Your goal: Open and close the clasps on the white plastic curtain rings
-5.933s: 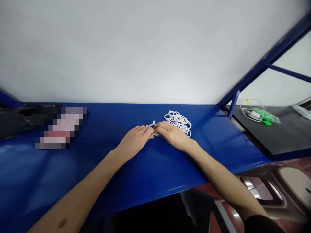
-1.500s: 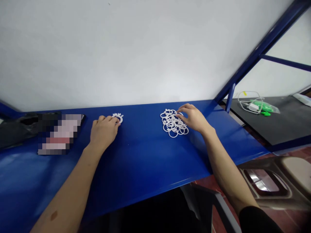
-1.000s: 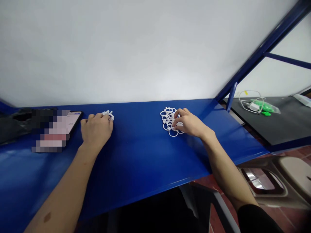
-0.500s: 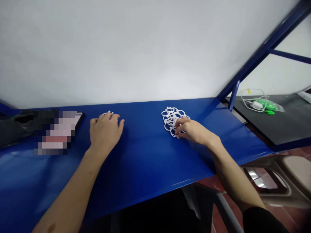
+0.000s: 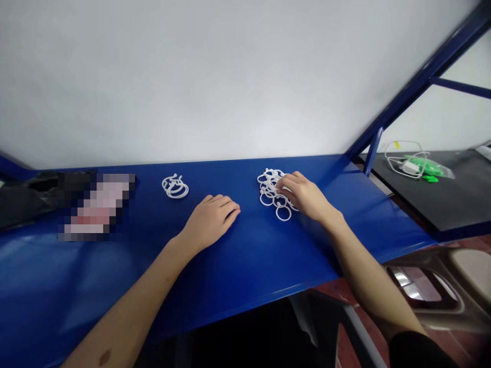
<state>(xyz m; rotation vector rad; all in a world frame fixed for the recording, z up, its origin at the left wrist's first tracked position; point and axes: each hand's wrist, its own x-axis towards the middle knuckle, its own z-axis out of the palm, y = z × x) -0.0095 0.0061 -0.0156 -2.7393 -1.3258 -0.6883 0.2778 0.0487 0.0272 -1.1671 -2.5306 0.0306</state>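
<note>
Head view: right hand [image 5: 303,193], right of centre, fingers curled down at the right side of the white ring pile [image 5: 273,190]; fingertips partly hidden, so unclear if a ring is pinched. Pile sits directly left of and below those fingers, rings overlapping, small knobs on some. One ring [image 5: 283,220] sticks out at the pile's lower edge, below the hand. Left hand [image 5: 209,220], near frame centre, palm down, fingers extended and relaxed, nothing gripped that shows; contact with the surface unclear. Pile is to its right, apart from it. Small white ring bunch [image 5: 174,187] lies up and left of the left hand, also apart from it. Both groups rest on the blue tabletop [image 5: 245,260]. Farther out, left side: pixelated flat item [image 5: 102,204], then crumpled black material [image 5: 30,197] at the left edge. Right side: black surface [image 5: 422,204] with white cable and adapter [image 5: 409,167] beside green item in clear plastic [image 5: 429,168]. Lower right: beige seat [image 5: 475,271]. Pale wall [image 5: 215,82] fills the top.
</note>
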